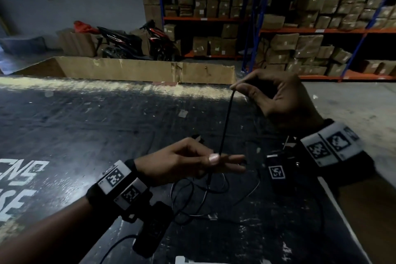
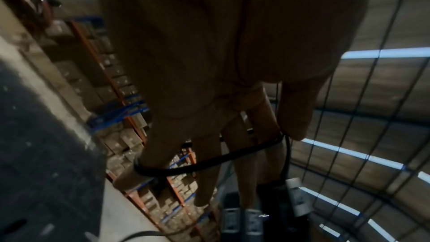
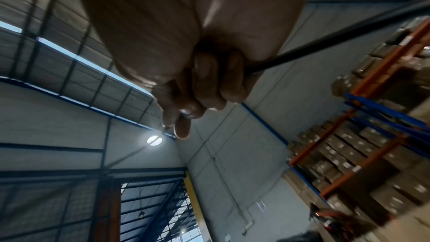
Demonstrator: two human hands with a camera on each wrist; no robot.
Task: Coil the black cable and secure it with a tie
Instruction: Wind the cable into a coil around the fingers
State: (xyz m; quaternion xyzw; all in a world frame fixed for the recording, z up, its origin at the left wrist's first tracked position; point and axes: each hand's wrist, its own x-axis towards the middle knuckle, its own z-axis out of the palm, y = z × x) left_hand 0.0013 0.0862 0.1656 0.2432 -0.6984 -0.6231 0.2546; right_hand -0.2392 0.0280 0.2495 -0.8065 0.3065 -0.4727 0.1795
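The black cable runs taut between my two hands above the dark table. My right hand, raised at the far right, pinches the cable's upper part between thumb and forefinger; in the right wrist view the cable leaves my curled fingers. Lower down, my left hand holds its fingers straight, with the thumb pressing the cable onto them. The left wrist view shows the cable lying across those fingers. Loose cable loops hang down onto the table. I see no tie clearly.
White lettering marks the table's left part. A long open cardboard box lies beyond the table's far edge, with a scooter behind it. Racks of cartons fill the right background. Thin wires trail from my wrist cameras.
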